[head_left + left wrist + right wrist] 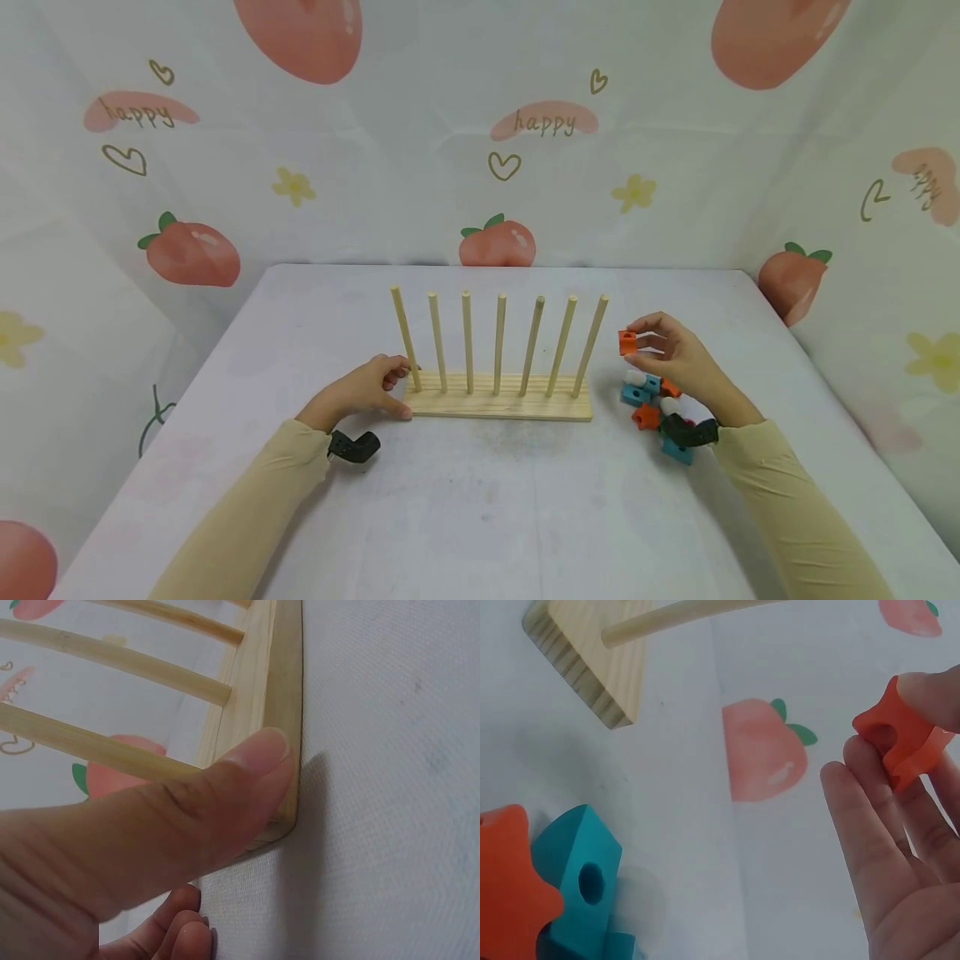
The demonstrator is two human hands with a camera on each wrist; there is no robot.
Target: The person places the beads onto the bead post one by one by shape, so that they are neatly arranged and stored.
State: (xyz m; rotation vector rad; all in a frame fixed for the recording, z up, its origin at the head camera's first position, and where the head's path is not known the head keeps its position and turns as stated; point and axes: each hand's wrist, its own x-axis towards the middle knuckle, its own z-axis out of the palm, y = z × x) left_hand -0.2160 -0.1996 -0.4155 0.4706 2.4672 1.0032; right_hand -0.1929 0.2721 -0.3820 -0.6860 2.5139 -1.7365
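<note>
My right hand (678, 358) pinches an orange star-shaped bead (900, 735) between thumb and fingertips, raised to the right of the wooden peg rack (495, 405). A hole shows in the bead's face in the right wrist view. The rack has a flat pale base with several upright dowels and no beads on them. At its left end my left hand (367, 385) grips the base, thumb (217, 787) on the front edge and the fingers reaching round the end. Below my right hand lies a loose pile with a blue bead (585, 881) and another orange bead (646, 417).
White beads (634, 377) are mixed into the pile on the right, partly hidden under the right wrist and its black strap (690, 431). A white cloth covers the table (465, 508). Behind it hangs a peach-printed curtain (420, 167).
</note>
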